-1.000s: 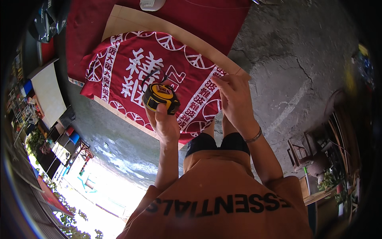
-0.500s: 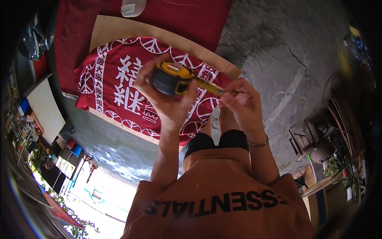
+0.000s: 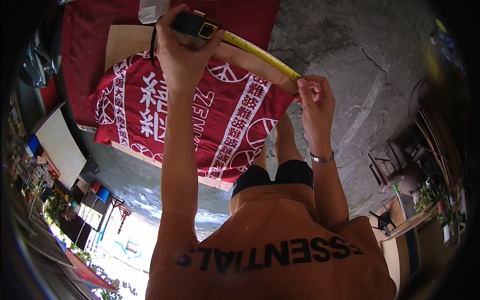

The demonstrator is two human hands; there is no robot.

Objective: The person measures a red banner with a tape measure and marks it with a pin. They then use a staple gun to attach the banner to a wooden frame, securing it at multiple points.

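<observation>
My left hand point(image 3: 181, 62) is wrapped round a black and yellow tape measure point(image 3: 192, 24), its dark strap hanging beside the wrist. The yellow blade point(image 3: 257, 51) is drawn out along the far edge of a tan board point(image 3: 122, 45). At the board's right corner, my right hand point(image 3: 316, 100) pinches the blade's end between thumb and fingers. Over the board lies a red cloth point(image 3: 220, 125) printed with white characters and round emblems; my left forearm hides part of it.
A larger dark red cloth point(image 3: 82, 65) spreads under the board. On it stands a translucent plastic container point(image 3: 154, 10) at the far edge. Grey cracked concrete floor point(image 3: 345, 75) lies to the right, with wooden stools point(image 3: 382, 172) farther off. A pale panel point(image 3: 60, 145) leans at the left.
The tape measure has moved away from me and to the left, and more blade is out. My right hand has shifted slightly right, to the board's corner.
</observation>
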